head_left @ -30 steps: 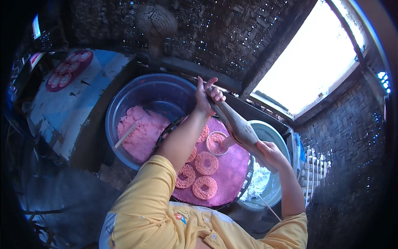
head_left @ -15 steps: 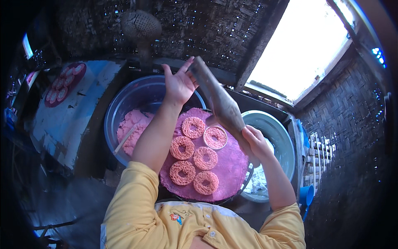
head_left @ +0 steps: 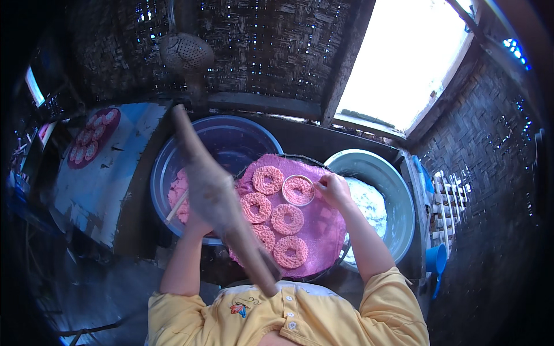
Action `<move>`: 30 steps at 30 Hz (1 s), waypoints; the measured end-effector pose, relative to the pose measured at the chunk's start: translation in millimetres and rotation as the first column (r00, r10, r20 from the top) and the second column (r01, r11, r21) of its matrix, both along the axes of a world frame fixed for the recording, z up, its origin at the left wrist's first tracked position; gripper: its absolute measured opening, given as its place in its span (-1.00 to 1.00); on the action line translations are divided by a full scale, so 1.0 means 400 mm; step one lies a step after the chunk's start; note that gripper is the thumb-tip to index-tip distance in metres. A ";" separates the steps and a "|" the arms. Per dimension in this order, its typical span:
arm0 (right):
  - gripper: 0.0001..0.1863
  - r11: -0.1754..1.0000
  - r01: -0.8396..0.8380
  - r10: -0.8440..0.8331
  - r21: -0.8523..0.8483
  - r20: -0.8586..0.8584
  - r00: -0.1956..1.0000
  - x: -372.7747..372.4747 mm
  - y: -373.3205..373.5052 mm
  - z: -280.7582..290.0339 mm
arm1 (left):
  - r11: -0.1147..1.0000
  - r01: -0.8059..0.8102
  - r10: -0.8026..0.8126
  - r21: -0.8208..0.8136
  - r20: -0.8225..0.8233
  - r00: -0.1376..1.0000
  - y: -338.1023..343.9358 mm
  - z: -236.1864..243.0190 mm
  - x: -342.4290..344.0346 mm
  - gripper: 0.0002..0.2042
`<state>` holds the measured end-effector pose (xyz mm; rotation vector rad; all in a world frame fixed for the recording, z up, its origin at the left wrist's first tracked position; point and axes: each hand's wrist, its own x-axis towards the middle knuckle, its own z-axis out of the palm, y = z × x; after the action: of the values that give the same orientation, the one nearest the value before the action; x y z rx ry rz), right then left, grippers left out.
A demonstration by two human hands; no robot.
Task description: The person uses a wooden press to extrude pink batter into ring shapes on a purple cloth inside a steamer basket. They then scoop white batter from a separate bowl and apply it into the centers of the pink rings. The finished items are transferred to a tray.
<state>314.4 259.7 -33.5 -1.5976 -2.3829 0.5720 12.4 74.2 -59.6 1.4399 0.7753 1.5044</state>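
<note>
A long wooden tool [head_left: 210, 193], wide in the middle with a narrower handle at each end, slants across in front of my left forearm. My left hand [head_left: 200, 224] is behind its wide part, apparently holding it up; the fingers are hidden. My right hand [head_left: 334, 190] pinches the right edge of a thin, pale ring mould [head_left: 298, 190]. Inside the mould lies a ring of pink, noodle-like dough strands. Several similar dough rings [head_left: 287, 219] rest on the pink cloth [head_left: 317, 242] around it, one partly covered by the tool.
A dark basin [head_left: 254, 130] at the left holds pink dough [head_left: 178, 193] and a stick [head_left: 178, 207]. A grey-green basin [head_left: 404, 213] with white contents stands at the right. A plate [head_left: 78, 158] of dough rings lies far left. A blue dipper [head_left: 437, 258] hangs at the right.
The wooden tool has swung left and toward me, passing from my right hand to my left. My right hand has come to the ring mould's edge.
</note>
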 end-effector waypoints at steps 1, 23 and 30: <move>-0.75 0.998 0.015 -0.016 -0.056 -0.005 1.000 0.003 0.001 -0.008 | 1.000 0.025 -0.025 0.013 0.043 0.999 -0.048 -0.007 -0.033 -0.59; -0.85 0.976 -0.151 0.086 0.154 0.368 0.926 0.230 -0.274 0.044 | 0.763 -0.629 0.646 -0.150 0.162 0.746 -0.483 0.051 -0.218 -0.70; -0.79 0.988 -0.090 0.043 0.125 0.339 0.940 0.245 -0.304 0.022 | 0.608 -0.789 0.682 -0.090 -0.450 0.577 -0.460 0.115 -0.205 -0.71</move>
<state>412.5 137.9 -24.6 -1.6709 -2.6580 0.1451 -69.4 -109.7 -13.5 1.2292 1.9663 1.6136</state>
